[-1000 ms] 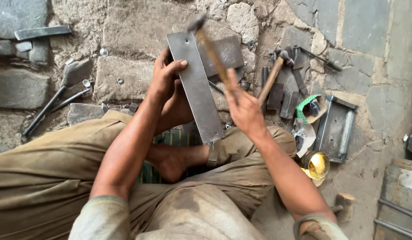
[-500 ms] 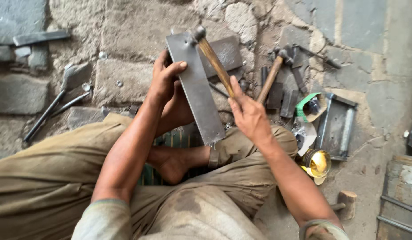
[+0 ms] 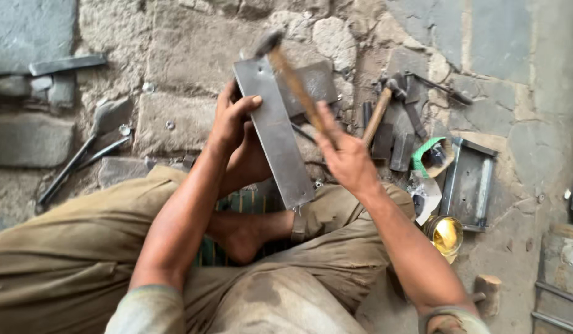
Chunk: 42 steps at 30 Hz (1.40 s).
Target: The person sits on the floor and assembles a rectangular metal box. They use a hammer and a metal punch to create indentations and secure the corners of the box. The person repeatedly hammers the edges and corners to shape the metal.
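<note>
Now the hammer (image 3: 292, 77) sits with its head at the top end of the plate (image 3: 275, 133), where half a second ago it was about the same spot and a second ago it was raised a touch higher and blurred. The right hand (image 3: 345, 154) is closed round the wooden handle, fingers wrapped tight. The left hand (image 3: 232, 117) grips the plate's left edge, thumb hooked over the face, and that grip has not shifted. The plate stands tilted, its lower end on the person's lap by the right knee, its top end over the stone floor (image 3: 175, 55).

Off to the right, a second hammer (image 3: 380, 111) lies on the floor among dark metal bits. Beside it sits a green-and-white roll (image 3: 427, 158), then a grey metal tray (image 3: 469, 185), and just below them a round yellow tin (image 3: 446, 235), open and shiny. No label is readable.

The floor is rough grey stone blocks with mortar gaps. At its left edge lie tongs (image 3: 76, 164), and a flat bar (image 3: 67, 64) rests near the top left corner. A bare foot (image 3: 240, 238) tucks under the legs.
</note>
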Tool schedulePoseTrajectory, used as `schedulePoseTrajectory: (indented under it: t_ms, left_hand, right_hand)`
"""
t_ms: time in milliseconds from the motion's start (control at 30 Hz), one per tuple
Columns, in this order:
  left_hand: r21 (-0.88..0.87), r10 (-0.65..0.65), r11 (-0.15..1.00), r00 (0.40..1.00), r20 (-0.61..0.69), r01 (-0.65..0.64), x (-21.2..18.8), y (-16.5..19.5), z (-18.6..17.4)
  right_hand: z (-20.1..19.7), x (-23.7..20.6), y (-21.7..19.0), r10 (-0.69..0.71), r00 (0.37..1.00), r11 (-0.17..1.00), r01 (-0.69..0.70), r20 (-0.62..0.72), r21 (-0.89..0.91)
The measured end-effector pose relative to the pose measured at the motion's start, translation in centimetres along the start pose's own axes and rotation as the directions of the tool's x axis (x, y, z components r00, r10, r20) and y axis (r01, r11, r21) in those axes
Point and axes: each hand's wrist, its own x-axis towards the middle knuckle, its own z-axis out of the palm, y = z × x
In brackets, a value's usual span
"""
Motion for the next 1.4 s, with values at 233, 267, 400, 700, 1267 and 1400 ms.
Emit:
schedulePoseTrajectory:
  t_ms: [233, 267, 400, 700, 1267, 1400]
  left_hand:
    - [-0.001, -0.028, 1.0, 0.999, -0.035, 0.028, -0.1, -0.3, -0.1]
    - [-0.001, -0.019, 1.0, 1.0, -0.012, 0.019, -0.1, -0.3, -0.1]
    - [0.007, -0.014, 1.0, 0.999, -0.039, 0.014, 0.0, -0.2, 0.1]
    - [0.005, -0.001, 1.0, 1.0, -0.003, 0.001, 0.1, -0.1, 0.1]
    - [0.033, -0.002, 0.999, 1.0, -0.02, 0.003, 0.4, -0.3, 0.2]
    - [0.023, 0.005, 1.0, 1.0, -0.022, -0.005, 0.3, 0.0, 0.4]
  right_hand:
    - [1.5, -2.8, 3.6, -0.137, 0.99, 0.99, 0.137, -0.018, 0.013]
    - [1.4, -3.1, 3.8, -0.018, 1.0, 0.967, 0.016, 0.005, 0.256]
    - [-0.6, -3.5, 3.0, -0.054, 0.987, 0.645, 0.149, -0.149, 0.75]
    - [-2.2, -1.7, -0.5, 0.134, 0.982, 0.836, -0.183, 0.131, 0.517]
    - [-1.9, -1.8, 0.3, -0.33, 0.868, 0.892, 0.415, -0.371, 0.177]
    - [-2.7, -1.6, 0.2, 0.343, 0.926, 0.927, -0.361, 0.156, 0.099]
